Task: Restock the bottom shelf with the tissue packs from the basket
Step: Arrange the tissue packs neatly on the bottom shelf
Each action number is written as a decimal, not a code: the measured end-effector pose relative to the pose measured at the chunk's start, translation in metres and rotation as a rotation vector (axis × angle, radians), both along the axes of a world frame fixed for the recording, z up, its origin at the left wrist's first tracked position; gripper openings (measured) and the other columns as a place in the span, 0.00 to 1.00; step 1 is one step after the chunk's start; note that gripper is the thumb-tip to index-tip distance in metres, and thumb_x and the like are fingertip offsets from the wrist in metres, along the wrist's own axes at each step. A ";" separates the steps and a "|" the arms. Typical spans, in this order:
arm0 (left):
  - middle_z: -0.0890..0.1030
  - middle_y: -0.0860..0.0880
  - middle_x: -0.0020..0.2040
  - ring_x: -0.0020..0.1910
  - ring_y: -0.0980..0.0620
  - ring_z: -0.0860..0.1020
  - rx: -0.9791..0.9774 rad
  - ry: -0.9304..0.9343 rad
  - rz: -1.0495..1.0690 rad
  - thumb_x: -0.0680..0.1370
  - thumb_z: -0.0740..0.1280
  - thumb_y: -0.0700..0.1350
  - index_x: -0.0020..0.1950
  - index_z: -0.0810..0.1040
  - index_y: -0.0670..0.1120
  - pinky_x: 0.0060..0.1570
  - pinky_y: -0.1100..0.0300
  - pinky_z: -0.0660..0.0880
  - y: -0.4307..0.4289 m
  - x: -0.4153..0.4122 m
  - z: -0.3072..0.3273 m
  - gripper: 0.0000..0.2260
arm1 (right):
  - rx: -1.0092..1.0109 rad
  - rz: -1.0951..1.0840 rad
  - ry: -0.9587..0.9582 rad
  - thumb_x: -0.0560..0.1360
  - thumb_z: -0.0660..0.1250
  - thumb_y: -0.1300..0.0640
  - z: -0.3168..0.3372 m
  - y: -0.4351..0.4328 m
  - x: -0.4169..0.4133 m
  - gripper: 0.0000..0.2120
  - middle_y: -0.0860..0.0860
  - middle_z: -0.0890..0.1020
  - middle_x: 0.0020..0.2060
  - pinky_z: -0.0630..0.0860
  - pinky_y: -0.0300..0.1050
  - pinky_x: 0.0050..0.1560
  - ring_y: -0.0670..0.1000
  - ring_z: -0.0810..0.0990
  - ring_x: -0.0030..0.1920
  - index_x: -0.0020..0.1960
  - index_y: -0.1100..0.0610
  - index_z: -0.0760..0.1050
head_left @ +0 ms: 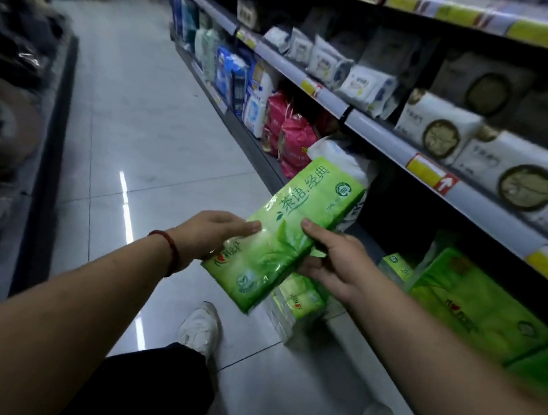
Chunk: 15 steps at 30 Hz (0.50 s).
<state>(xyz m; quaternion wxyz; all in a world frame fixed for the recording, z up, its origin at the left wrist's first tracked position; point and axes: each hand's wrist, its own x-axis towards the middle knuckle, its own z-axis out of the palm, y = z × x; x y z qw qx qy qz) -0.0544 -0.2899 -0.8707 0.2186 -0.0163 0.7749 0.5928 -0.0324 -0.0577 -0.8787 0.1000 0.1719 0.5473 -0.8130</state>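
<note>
A long green tissue pack [290, 230] is held between both hands, tilted, in front of the bottom shelf [362, 232]. My left hand [210, 234] grips its near left side, thumb on top. On the right side my right hand [334, 263] holds it, thumb on top and fingers underneath. Below it another green pack [299, 301] lies at the shelf's front edge. More green packs [474, 307] lie on the bottom shelf to the right. No basket is in view.
Pink packs [291, 137] and blue and white packs [242, 86] fill the bottom shelf further along. White packs [512, 167] sit on the shelf above. A tiled aisle floor [132, 114] runs ahead, with a dark display [9, 106] on the left. My shoes [199, 325] are below.
</note>
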 end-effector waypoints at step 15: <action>0.86 0.44 0.57 0.55 0.46 0.83 0.673 -0.033 0.367 0.71 0.76 0.53 0.65 0.79 0.44 0.51 0.51 0.79 0.086 0.027 -0.004 0.25 | -0.292 -0.375 0.078 0.78 0.71 0.56 0.049 0.086 0.034 0.10 0.59 0.87 0.44 0.85 0.61 0.47 0.62 0.83 0.52 0.58 0.58 0.78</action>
